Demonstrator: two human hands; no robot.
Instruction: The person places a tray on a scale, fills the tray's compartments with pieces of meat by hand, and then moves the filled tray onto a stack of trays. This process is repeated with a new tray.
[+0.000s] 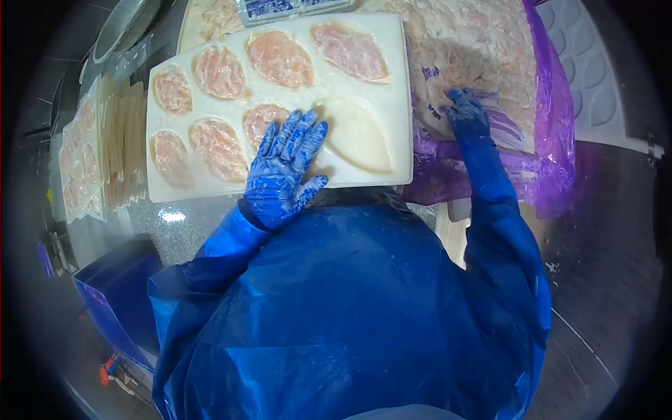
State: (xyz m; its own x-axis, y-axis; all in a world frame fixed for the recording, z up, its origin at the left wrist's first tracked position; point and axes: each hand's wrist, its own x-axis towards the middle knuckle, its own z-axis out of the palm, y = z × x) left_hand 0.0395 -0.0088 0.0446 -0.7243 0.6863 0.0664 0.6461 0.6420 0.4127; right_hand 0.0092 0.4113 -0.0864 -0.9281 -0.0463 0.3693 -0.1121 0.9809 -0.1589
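Observation:
A white mould tray [280, 110] has leaf-shaped hollows, most filled with pale pink minced meat [280, 59]. The front right hollow [357, 136] shows bare white. My left hand [283, 164], in a blue glove smeared with pale residue, lies flat with fingers outstretched across the tray, fingertips over a partly hidden meat portion [262, 119]. To the right, a large mass of pale minced meat [476, 42] sits in a purple plastic liner [556, 133]. My right hand [467, 112], gloved too, reaches down at the near edge of this mass, its fingers loosely bent and slightly apart.
A stack of filled trays [87, 154] stands on edge at the left. Behind the mould is a clear-walled container [280, 8] with blue print. Another white mould tray [581, 70] lies at the far right. A blue bin [119, 297] stands at lower left.

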